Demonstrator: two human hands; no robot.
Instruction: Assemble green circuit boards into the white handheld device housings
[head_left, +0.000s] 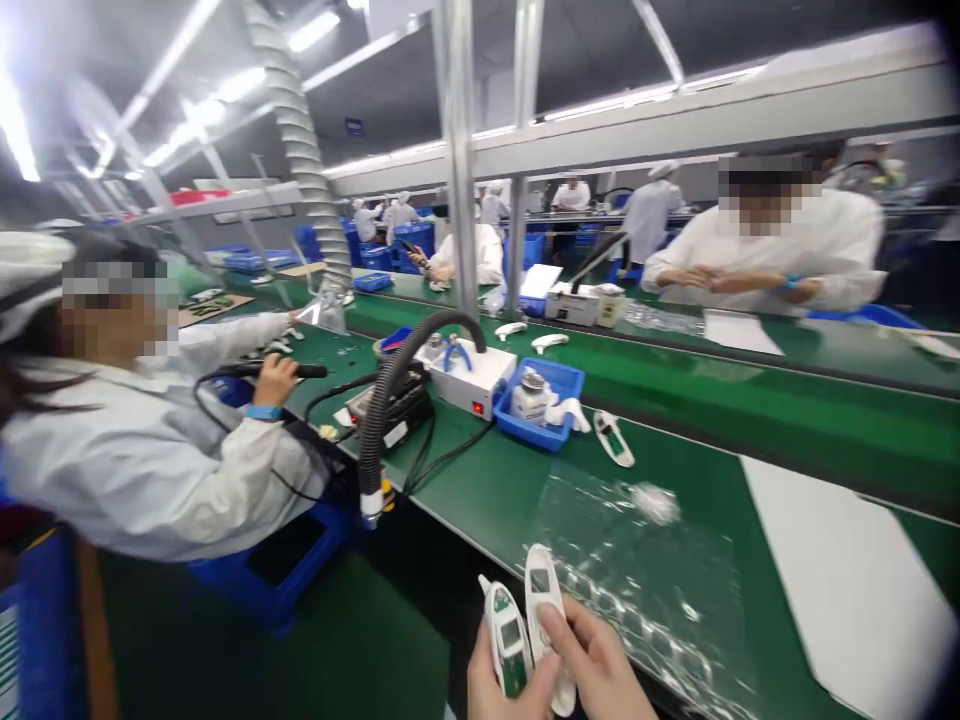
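Observation:
In my left hand (487,680) is a white handheld device half (510,635), shaped like an ear thermometer, with a pointed tip, a small screen and a green circuit board showing. My right hand (592,660) grips a matching white shell cover (541,580) with a window opening, its thumb lying across the front. The two pieces are held upright side by side, their edges close together. Whether they touch cannot be told. Both hands are at the bench's front edge, just left of a clear plastic sheet (637,560).
Another device half (613,438) lies on the green bench beyond the plastic. A blue tray (540,440) holds a bottle and white tissue. A black flexible hose (375,420) arches from a white box (472,380). White paper (840,570) lies right. A co-worker (172,460) sits left holding a black tool.

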